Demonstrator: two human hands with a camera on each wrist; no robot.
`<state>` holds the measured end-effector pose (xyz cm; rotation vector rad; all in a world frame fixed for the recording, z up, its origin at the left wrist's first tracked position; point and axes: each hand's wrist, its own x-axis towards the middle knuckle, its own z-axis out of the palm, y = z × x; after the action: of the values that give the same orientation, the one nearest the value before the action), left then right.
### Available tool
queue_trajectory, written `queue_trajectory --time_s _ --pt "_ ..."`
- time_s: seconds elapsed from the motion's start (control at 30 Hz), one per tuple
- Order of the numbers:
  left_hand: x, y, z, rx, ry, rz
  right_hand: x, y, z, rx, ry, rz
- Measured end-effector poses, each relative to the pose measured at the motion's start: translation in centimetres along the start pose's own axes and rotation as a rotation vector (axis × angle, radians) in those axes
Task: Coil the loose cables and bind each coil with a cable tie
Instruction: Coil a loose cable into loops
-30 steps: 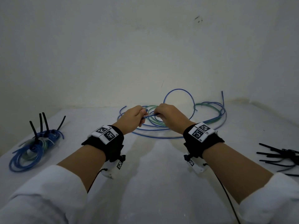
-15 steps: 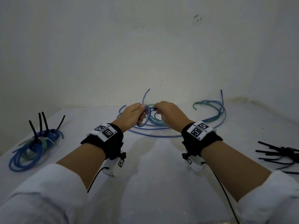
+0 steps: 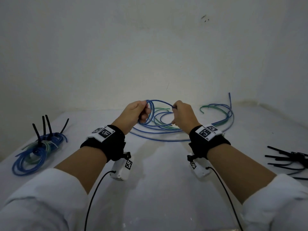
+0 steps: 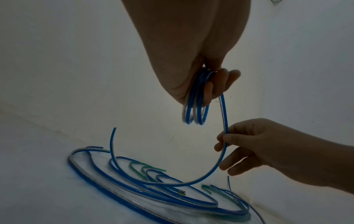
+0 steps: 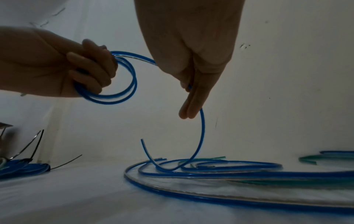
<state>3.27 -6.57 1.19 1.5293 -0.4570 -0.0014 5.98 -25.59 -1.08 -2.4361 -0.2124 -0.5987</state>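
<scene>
At table centre, the left hand (image 3: 136, 112) grips a small blue coil (image 5: 114, 84) of perhaps three loops; the right hand (image 3: 181, 114) pinches its trailing blue cable (image 4: 224, 136). Loose cables (image 3: 166, 130) lie behind at 12 o'clock, one tied bundle (image 3: 38, 147) at 9, spare cable ties (image 3: 290, 159) at 3.

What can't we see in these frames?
- Head view: left hand covers where it grips the blue cable.
- Head view: spare ties cut off by right edge, count unclear.
- Right wrist view: bound bundle dark, cut off at left edge.
</scene>
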Motion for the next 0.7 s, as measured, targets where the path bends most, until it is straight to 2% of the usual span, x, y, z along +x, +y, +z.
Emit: queue_trajectory --time_s 0.07,0.2,0.3,0.4,0.57,0.7 --pt "-0.1 0.2 0.2 0.011 -0.013 0.026 0.1 -0.3 0.2 -0.032 -0.016 0.001" --pt "0.2 1.0 0.5 -0.171 -0.036 0.098 -0.5 -1.1 1.0 -0.158 -0.107 -0.177" --pt "0.4 1.6 0.5 -0.190 -0.009 0.127 -0.9 -1.7 1.4 -0.123 -0.156 -0.302" --pt "0.7 1.3 0.8 -0.154 0.066 0.124 -1.0 -2.6 1.2 -0.075 -0.180 -0.358" --pt "0.9 1.0 1.0 -0.084 0.231 0.148 -0.9 -2.4 0.8 -0.147 -0.087 -0.287" --pt "1.0 0.8 1.6 -0.047 0.282 0.193 -0.7 -1.9 0.6 -0.201 -0.024 -0.214"
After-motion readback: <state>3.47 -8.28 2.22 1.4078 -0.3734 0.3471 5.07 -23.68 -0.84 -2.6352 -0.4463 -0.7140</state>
